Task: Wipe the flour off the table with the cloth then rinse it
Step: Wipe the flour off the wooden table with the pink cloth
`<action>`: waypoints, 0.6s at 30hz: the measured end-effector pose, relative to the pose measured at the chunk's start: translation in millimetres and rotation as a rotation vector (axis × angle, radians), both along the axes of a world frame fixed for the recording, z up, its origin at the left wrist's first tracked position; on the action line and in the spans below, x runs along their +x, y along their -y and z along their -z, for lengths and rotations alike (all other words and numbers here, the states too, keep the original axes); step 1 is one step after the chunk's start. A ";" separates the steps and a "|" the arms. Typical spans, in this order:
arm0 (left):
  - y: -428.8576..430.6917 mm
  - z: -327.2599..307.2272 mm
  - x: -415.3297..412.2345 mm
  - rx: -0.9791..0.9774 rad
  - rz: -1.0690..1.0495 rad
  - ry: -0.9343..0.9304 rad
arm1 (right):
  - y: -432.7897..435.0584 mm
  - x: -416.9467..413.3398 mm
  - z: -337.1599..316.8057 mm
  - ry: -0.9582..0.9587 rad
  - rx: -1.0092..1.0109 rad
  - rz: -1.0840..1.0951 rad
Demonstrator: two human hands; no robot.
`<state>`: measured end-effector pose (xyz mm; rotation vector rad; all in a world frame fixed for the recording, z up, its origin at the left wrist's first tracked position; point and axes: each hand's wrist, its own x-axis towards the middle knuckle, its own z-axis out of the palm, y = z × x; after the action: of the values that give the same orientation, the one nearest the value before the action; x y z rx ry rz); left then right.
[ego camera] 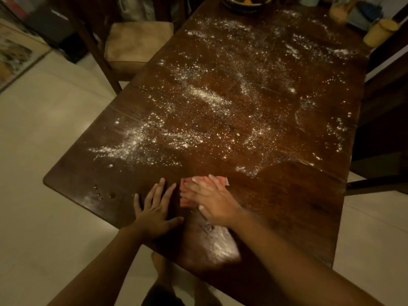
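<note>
White flour (209, 98) lies scattered over most of the dark wooden table (298, 206), thickest at the left and the middle. A pink cloth (186, 197) lies flat near the table's front edge. My right hand (212, 200) presses down on the cloth with its fingers spread, covering most of it. My left hand (155, 209) rests flat on the bare wood just left of the cloth, fingers apart, holding nothing. A smeared patch of flour (220, 244) sits by the front edge under my right forearm. The strip to the right of the cloth looks wiped.
A cushioned wooden chair (136, 43) stands at the table's left side. A bowl (247, 2) and yellowish containers (379, 32) sit at the far end. Another chair (386, 89) is at the right. Pale tiled floor (44, 151) surrounds the table.
</note>
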<state>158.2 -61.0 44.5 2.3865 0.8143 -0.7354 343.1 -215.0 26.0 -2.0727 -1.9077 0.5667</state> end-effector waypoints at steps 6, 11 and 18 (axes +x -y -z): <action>-1.6 3.0 -1.5 -0.009 -0.011 0.032 | -22.0 11.2 -4.4 0.054 -0.010 0.647; -3.1 0.0 0.1 -0.050 -0.025 0.026 | 9.2 -44.8 12.5 0.041 0.101 0.101; -1.3 -9.7 0.0 -0.044 0.020 0.031 | 68.6 14.9 -3.9 0.087 -0.086 0.348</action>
<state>158.2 -59.7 54.2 2.3636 0.7552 -0.7154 357.9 -283.6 30.0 -2.4473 -1.5330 0.4894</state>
